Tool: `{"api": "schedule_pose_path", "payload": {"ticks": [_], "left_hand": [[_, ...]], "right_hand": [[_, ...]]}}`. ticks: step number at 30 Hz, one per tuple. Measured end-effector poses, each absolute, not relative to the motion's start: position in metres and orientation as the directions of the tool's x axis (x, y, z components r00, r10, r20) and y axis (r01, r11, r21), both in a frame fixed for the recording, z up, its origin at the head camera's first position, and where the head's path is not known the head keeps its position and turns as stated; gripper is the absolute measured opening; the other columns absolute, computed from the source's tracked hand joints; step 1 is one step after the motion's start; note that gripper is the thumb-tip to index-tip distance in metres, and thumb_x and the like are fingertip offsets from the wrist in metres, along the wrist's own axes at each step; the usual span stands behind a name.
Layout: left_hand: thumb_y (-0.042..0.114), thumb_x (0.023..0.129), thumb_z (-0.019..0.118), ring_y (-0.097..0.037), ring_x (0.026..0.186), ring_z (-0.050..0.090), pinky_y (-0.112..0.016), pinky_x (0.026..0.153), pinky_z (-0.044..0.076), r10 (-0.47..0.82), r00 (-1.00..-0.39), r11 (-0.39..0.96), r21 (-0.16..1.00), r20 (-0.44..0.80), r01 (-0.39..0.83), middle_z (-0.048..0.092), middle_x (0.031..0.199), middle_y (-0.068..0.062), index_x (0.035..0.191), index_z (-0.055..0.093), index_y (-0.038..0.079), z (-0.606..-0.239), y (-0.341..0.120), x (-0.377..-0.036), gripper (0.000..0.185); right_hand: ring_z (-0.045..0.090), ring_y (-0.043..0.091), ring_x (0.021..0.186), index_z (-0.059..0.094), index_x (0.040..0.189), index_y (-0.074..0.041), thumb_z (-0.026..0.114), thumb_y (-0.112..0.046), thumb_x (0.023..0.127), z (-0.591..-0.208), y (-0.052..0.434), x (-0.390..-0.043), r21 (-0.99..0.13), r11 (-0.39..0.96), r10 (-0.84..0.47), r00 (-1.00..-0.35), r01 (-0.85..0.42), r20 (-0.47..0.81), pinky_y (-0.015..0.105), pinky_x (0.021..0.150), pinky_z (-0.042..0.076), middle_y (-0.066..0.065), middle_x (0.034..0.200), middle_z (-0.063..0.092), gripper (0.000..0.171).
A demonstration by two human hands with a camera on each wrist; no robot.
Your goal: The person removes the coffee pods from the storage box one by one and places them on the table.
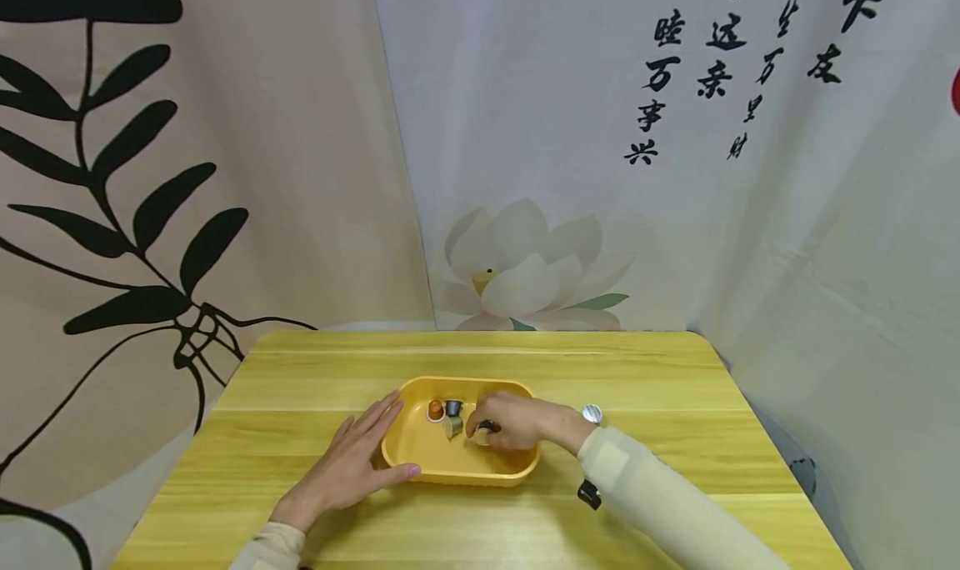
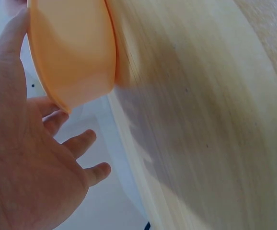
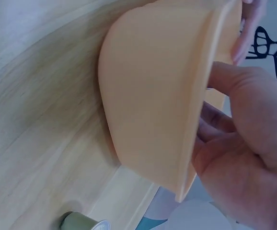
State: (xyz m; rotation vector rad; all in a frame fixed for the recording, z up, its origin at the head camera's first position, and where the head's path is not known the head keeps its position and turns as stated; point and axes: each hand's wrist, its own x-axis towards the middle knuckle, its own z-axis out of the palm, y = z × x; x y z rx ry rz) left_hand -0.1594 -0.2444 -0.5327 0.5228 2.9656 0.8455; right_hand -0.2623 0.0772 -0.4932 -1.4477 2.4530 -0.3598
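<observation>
A yellow plastic tray [image 1: 459, 381] sits mid-table. Inside it lie an orange capsule [image 1: 436, 409], a dark grey capsule [image 1: 453, 406] and an olive capsule [image 1: 452, 427]. My right hand [image 1: 482, 431] reaches into the tray from the right, fingers curled round a small capsule that is mostly hidden. In the right wrist view the right hand [image 3: 234, 139] is behind the tray wall [image 3: 153, 96]. My left hand [image 1: 369, 447] lies flat on the table, fingers straight, against the tray's left end. The left wrist view shows the left hand [image 2: 57, 143] beside the tray [image 2: 76, 52].
A silver-topped capsule [image 1: 592, 414] stands on the wooden table [image 1: 300, 387] just right of the tray, by my right wrist; this capsule [image 3: 81, 223] also shows in the right wrist view. Printed cloth hangs behind and to both sides of the table.
</observation>
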Motion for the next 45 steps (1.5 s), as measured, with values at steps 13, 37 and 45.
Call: {"api": "schedule_pose_path", "payload": {"ticks": [13, 37, 45], "left_hand": [[0.07, 0.098, 0.078, -0.049, 0.172, 0.032, -0.09, 0.13, 0.018, 0.322, -0.944, 0.796, 0.519, 0.074, 0.313, 0.022, 0.191, -0.004, 0.179, 0.033, 0.009, -0.531, -0.243, -0.159, 0.111], [0.071, 0.098, 0.078, -0.048, 0.171, 0.034, -0.09, 0.13, 0.017, 0.321, -0.944, 0.798, 0.515, 0.078, 0.313, 0.022, 0.191, -0.005, 0.179, 0.033, 0.009, -0.531, -0.242, -0.158, 0.111], [0.069, 0.099, 0.079, -0.048, 0.171, 0.034, -0.09, 0.13, 0.018, 0.32, -0.944, 0.798, 0.515, 0.078, 0.313, 0.021, 0.191, -0.004, 0.179, 0.032, 0.011, -0.53, -0.242, -0.158, 0.11]], "right_hand": [[0.066, 0.006, 0.099, 0.084, 0.13, -0.007, 0.07, -0.005, 0.11, -0.486, 0.092, -0.27, -0.521, 0.39, -0.877, -0.479, -0.759, 0.041, 0.018, 0.089, 0.06, 0.009, 0.124, 0.077, 0.024], [0.074, 0.009, 0.095, 0.08, 0.129, -0.016, 0.085, -0.012, 0.101, -0.478, 0.109, -0.258, -0.776, 0.424, -0.745, -0.667, -0.467, -0.006, 0.027, 0.088, 0.063, 0.002, 0.121, 0.081, 0.029], [0.075, 0.004, 0.102, 0.075, 0.135, -0.012, 0.082, -0.011, 0.104, -0.473, 0.12, -0.256, -0.783, 0.389, -0.757, -0.652, -0.486, 0.029, 0.022, 0.092, 0.065, 0.006, 0.125, 0.083, 0.032]]}}
